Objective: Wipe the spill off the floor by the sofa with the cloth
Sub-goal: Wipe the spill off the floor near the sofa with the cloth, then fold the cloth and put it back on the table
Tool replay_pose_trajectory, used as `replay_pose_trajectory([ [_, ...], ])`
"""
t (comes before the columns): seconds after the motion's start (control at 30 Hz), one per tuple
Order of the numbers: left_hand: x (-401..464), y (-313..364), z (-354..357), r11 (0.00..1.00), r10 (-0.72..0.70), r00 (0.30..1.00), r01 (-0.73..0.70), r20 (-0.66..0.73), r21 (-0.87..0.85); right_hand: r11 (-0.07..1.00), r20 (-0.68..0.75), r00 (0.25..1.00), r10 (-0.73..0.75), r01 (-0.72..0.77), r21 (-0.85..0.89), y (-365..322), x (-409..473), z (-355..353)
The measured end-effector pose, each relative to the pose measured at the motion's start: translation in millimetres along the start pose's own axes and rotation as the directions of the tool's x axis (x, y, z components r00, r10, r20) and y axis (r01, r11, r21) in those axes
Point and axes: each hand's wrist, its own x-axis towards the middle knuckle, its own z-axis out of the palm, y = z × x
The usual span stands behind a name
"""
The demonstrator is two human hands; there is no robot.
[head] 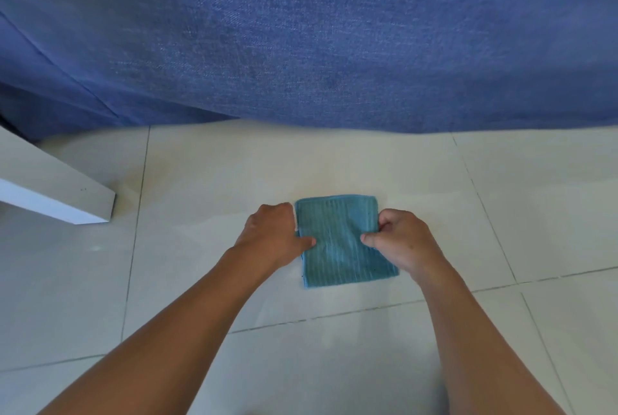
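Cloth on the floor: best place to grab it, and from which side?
Probably the two long side edges, from above. The teal cloth lies flat and folded on the tile, so nothing stands up to pinch; both edges are free. The left hand and right hand already sit there, thumbs on top.

A folded teal cloth [344, 240] lies flat on the pale tiled floor [200, 281], near the blue sofa [317, 40]. The left hand [274, 234] and right hand [404, 240] grip its side edges, thumbs on top. A white furniture leg [50, 187] stands far left.
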Motion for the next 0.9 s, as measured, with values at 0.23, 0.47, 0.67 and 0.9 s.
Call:
replay_pose_trajectory([
  [0.23,-13,16,12,0.99,0.061,0.992,-0.075,-0.111,-0.123,0.979,0.021,0.993,-0.117,0.112,0.171,13,-4,-8],
  [0.47,-10,12,31,0.869,0.159,0.97,-0.227,-0.186,-0.44,0.951,0.082,0.974,-0.211,0.185,0.248,16,-6,-14],
  [0.67,-1,-2,21,0.813,0.212,0.968,-0.249,-0.131,-0.526,0.944,0.081,0.973,-0.217,0.188,0.271,14,-3,-8],
  [0.9,-13,-19,-7,0.831,0.078,0.992,-0.122,-0.103,-0.542,0.933,0.182,0.958,-0.22,0.152,0.327,-13,-14,-3],
])
